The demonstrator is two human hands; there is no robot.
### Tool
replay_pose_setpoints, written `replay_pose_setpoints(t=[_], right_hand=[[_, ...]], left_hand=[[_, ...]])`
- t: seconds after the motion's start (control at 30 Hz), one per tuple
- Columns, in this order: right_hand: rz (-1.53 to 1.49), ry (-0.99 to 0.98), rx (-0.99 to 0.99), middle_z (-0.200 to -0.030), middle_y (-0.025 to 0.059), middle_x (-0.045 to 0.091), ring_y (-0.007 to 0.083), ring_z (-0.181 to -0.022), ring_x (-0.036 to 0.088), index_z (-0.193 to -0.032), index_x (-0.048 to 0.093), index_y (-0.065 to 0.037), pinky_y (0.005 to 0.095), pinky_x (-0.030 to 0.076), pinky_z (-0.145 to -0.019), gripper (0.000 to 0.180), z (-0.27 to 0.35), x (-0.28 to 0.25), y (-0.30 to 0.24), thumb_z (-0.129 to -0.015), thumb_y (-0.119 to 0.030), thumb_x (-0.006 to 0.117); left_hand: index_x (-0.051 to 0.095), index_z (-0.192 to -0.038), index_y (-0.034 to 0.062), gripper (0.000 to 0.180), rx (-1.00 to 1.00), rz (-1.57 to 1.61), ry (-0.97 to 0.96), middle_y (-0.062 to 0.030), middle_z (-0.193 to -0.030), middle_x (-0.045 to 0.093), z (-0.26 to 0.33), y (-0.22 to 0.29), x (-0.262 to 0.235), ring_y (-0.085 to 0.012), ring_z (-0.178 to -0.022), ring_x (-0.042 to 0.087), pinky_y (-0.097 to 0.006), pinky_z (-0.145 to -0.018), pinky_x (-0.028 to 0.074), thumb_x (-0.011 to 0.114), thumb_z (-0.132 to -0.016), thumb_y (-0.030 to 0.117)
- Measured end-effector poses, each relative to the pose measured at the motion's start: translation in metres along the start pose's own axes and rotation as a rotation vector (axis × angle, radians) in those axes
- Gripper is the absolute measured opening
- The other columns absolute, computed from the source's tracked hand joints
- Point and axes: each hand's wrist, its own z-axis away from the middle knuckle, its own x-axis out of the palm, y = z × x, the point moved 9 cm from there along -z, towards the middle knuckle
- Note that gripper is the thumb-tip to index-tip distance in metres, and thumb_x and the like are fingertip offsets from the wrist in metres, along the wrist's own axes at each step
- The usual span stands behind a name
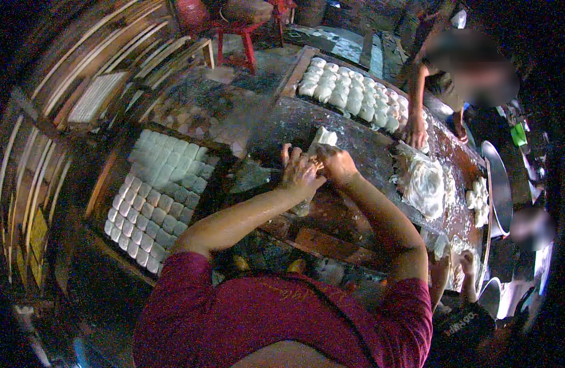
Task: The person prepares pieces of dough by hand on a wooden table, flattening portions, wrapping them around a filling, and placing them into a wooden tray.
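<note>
Both my hands work close together over the dark, floured table (371, 140). My left hand (301, 170) has its fingers spread and raised around a strip of white dough (324, 137). Right beside it, my right hand (336, 163) is curled closed at the dough, whose pale end sticks out beyond the knuckles. The part between my hands is hidden by the fingers. Below my left wrist a pale, rounded end (301, 208) shows; I cannot tell whether it is dough or a tool.
A tray of dough balls (350, 92) stands at the table's far side. Left of me is a tray with rows of dough pieces (153, 202). A big dough mass (423, 184) lies to the right, near a co-worker's hand (415, 132). Another person's hand (468, 262) is lower right.
</note>
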Motion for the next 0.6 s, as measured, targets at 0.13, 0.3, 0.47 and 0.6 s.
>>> replay_pose_setpoints(t=[0.13,0.3,0.47,0.6], right_hand=[[-0.217,-0.088,0.300,-0.081,0.0173,0.061,0.0334,-0.074,0.060,-0.091,0.058,-0.006,0.0398,0.048,-0.062,0.021,-0.008,0.002,0.024,-0.071,-0.014,0.058],[0.039,0.109,0.044,-0.075,0.0136,0.062,0.0293,-0.071,0.062,-0.085,0.064,-0.012,0.0363,0.047,-0.059,0.014,-0.019,-0.016,0.066,-0.078,-0.020,0.056],[-0.594,0.112,0.384,-0.079,0.0121,0.064,0.0266,-0.070,0.061,-0.085,0.061,-0.008,0.0343,0.048,-0.059,0.021,-0.043,-0.019,0.153,-0.071,-0.024,0.061],[0.496,-0.050,-0.042,-0.069,0.0145,0.062,0.0318,-0.064,0.061,-0.081,0.059,-0.003,0.0405,0.047,-0.056,0.023,-0.031,0.017,0.196,-0.065,-0.019,0.065]], left_hand=[[0.062,-0.095,0.0178,0.030,-0.041,-0.051,-0.038,-0.0074,-0.109,0.051,0.006,-0.012,0.029,-0.0327,-0.106,0.035,-0.056,-0.100,0.011,0.062,-0.069,0.032],[0.060,-0.093,0.0138,0.022,0.014,0.008,0.358,-0.0117,-0.108,0.055,-0.025,-0.006,0.006,-0.0318,-0.103,0.044,-0.058,-0.099,0.016,0.057,-0.074,0.026],[0.055,-0.110,0.0157,0.032,0.012,0.405,0.210,-0.0137,-0.088,0.058,-0.094,-0.003,-0.009,-0.0261,-0.084,0.055,-0.040,-0.079,0.042,0.055,-0.078,0.013],[0.055,-0.108,0.0125,0.031,0.072,0.931,0.135,-0.0145,-0.087,0.059,-0.116,0.016,0.009,-0.0247,-0.078,0.057,-0.038,-0.072,0.044,0.052,-0.079,0.004]])
